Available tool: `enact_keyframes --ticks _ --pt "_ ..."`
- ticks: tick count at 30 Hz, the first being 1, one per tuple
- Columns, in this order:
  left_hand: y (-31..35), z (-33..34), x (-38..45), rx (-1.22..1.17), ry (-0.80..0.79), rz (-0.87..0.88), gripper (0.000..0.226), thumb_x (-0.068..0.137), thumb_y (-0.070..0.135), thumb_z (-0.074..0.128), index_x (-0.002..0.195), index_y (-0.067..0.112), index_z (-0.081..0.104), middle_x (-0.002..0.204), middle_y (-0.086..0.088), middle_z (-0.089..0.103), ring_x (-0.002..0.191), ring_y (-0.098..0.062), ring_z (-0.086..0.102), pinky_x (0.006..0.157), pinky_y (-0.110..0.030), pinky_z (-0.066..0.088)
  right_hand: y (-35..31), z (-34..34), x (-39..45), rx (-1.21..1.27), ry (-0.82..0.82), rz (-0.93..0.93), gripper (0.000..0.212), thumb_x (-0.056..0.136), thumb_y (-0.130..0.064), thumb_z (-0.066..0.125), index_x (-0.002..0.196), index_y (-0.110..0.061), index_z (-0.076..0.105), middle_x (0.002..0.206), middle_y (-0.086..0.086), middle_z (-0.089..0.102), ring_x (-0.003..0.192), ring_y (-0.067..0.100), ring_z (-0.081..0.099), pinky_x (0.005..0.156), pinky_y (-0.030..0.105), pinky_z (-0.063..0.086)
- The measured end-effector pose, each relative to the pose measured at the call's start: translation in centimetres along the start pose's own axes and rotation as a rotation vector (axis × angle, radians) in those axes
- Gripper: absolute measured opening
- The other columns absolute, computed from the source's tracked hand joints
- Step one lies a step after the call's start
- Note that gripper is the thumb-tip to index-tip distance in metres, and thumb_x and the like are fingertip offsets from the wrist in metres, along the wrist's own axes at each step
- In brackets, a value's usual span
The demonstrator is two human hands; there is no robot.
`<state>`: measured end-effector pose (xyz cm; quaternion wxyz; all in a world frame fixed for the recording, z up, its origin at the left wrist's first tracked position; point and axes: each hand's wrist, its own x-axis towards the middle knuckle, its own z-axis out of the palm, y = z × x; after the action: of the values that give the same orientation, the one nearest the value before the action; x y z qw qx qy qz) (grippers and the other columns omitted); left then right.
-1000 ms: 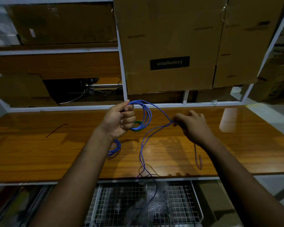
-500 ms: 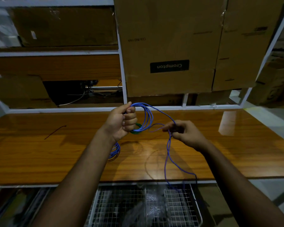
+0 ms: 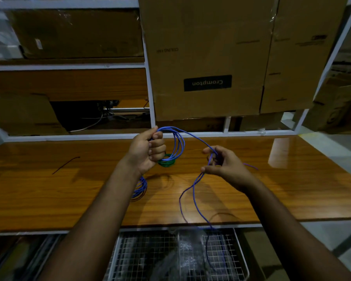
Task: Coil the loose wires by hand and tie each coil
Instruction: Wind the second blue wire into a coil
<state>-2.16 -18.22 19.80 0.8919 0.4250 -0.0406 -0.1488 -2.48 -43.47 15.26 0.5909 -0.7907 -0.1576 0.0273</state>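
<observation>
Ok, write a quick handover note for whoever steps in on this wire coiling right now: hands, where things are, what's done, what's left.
Left hand grips the blue coil of several loops, held above the wooden table.
Right hand pinches the loose blue wire; the slack hangs over the table's front edge toward the wire basket.
A green coil sits behind the left hand, and another blue coil lies on the table under the left forearm.
Done: several loops wound.
Left: wind in the slack, tie this coil.

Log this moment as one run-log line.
step: coiling | left hand: grips blue wire coil | right hand: pinches loose wire | tie: not yet
</observation>
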Motion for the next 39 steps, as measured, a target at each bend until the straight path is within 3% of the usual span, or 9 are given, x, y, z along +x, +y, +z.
enact_keyframes --ticks 4,8,13,16,20,24,29,33,39 --pt "-0.4 0.1 0.4 -0.005 0.006 -0.002 0.046 0.105 0.032 0.032 0.063 0.019 0.043 0.041 0.008 0.028 0.031 -0.004 0.025 0.032 -0.017 0.015 -0.8 0.8 -0.1 -0.642 0.113 -0.173 0.036 0.079 -0.01 0.073 0.111 -0.023 0.065 0.08 -0.013 0.057 0.088 0.011 0.055 0.068 0.01 0.041" --pt "-0.7 0.1 0.5 -0.002 0.016 -0.001 0.045 0.105 0.033 0.031 0.063 0.019 0.042 0.042 0.008 0.028 0.032 -0.004 0.024 0.032 -0.017 0.016 -1.1 0.9 -0.2 -0.836 0.146 -0.284 0.041 0.076 -0.007 0.071 0.112 -0.028 0.068 0.09 -0.021 0.049 0.105 0.013 0.05 0.082 0.029 0.046" --pt "-0.8 0.3 0.5 0.03 0.025 0.005 0.044 0.105 0.033 0.032 0.064 0.019 0.043 0.044 0.008 0.028 0.033 -0.004 0.024 0.034 -0.018 0.015 -0.1 1.3 -0.2 -1.007 0.461 -0.46 0.014 0.076 -0.019 0.08 0.088 -0.018 0.071 0.086 0.0 0.053 0.091 0.022 0.044 0.068 0.033 0.042" --pt "-1.1 0.4 0.7 0.031 0.03 0.003 0.042 0.105 0.034 0.033 0.066 0.019 0.041 0.043 0.008 0.028 0.033 -0.004 0.024 0.033 -0.017 0.015 0.0 1.7 -0.4 -0.941 0.523 -0.541 0.02 0.084 -0.022 0.074 0.1 -0.011 0.071 0.09 0.007 0.044 0.085 0.023 0.046 0.063 0.037 0.045" --pt "-1.3 0.2 0.8 0.012 0.039 0.007 0.041 0.105 0.033 0.033 0.067 0.019 0.039 0.043 0.008 0.027 0.032 -0.004 0.023 0.031 -0.017 0.017 0.9 2.3 -0.9 -0.864 0.508 -0.75 0.037 0.094 -0.018 0.065 0.128 -0.007 0.057 0.093 0.01 0.06 0.079 0.024 0.059 0.064 0.037 0.051" --pt "-1.2 0.0 0.7 -0.003 0.054 0.013 0.041 0.105 0.033 0.034 0.067 0.018 0.04 0.043 0.008 0.027 0.032 -0.004 0.023 0.03 -0.016 0.018 1.7 2.3 -1.5 -0.788 0.532 -0.99 0.025 0.092 -0.012 0.072 0.113 -0.011 0.058 0.106 0.019 0.067 0.094 0.031 0.067 0.074 0.039 0.056" --pt "-1.0 -0.1 0.7 -0.025 0.071 0.036 0.042 0.105 0.033 0.033 0.067 0.018 0.039 0.042 0.008 0.027 0.031 -0.004 0.022 0.032 -0.017 0.015 1.1 2.4 -1.9 -0.669 0.65 -1.027 0.012 0.087 -0.005 0.076 0.098 -0.001 0.076 0.108 0.012 0.062 0.1 0.032 0.061 0.085 0.045 0.05" --pt "-1.0 -0.4 0.4 -0.02 0.096 0.051 0.042 0.106 0.033 0.032 0.067 0.018 0.04 0.042 0.008 0.027 0.032 -0.004 0.022 0.033 -0.017 0.014 1.1 3.0 -2.8 -0.231 0.662 -0.848 0.02 0.09 0.008 0.065 0.108 0.006 0.07 0.111 0.016 0.071 0.108 0.025 0.068 0.092 0.039 0.055" --pt "-1.2 -1.2 0.4 -0.022 0.16 0.083 0.043 0.107 0.034 0.031 0.068 0.019 0.04 0.043 0.009 0.028 0.033 -0.004 0.023 0.033 -0.018 0.014 -0.2 2.4 -2.2 0.43 0.933 -0.376 0.027 0.1 -0.03 0.052 0.113 -0.012 0.067 0.099 0.007 0.073 0.09 0.018 0.072 0.078 0.026 0.058"
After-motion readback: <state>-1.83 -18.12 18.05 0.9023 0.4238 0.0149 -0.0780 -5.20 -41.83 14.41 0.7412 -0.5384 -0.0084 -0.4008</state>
